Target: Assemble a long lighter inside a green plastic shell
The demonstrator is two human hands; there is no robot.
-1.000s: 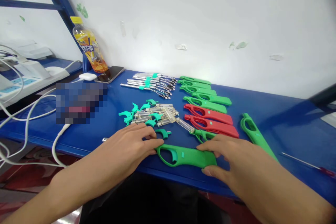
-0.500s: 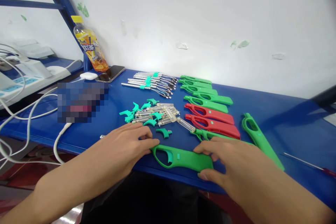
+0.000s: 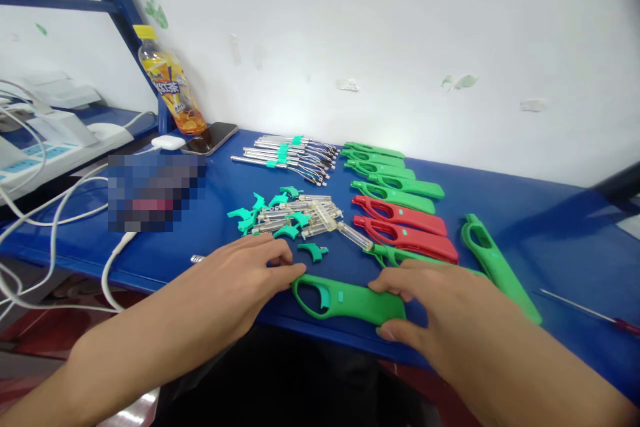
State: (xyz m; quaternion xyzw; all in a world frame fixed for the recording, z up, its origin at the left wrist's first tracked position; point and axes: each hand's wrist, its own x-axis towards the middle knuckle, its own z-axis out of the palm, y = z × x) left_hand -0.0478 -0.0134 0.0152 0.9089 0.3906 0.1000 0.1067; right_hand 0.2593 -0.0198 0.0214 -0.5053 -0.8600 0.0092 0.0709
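A green lighter casing (image 3: pixel 357 300) with a teal trigger in its loop lies near the table's front edge, between my two hands. My left hand (image 3: pixel 250 273) pinches its narrow left end between thumb and fingers. At the wide right end, my right hand (image 3: pixel 430 300) grips the casing with thumb below and fingers above. Just beyond it lies a loose teal trigger (image 3: pixel 313 252). More teal triggers and clear fuel tanks (image 3: pixel 323 215) are heaped behind my left hand. Another green casing (image 3: pixel 400 255) is partly hidden by my right hand.
Metal lighter tubes (image 3: pixel 270 153) with wires lie at the back, beside a column of green casings and red casings (image 3: pixel 405 240). A screwdriver (image 3: pixel 580 307) and a green casing (image 3: pixel 500 267) are at right. Bottle (image 3: pixel 173 87), phone (image 3: pixel 213 139), cables and power strip (image 3: pixel 65 153) stand left.
Both hands keep hold of the green casing. Its left end has shifted very slightly to the right; otherwise the scene is nearly unchanged.
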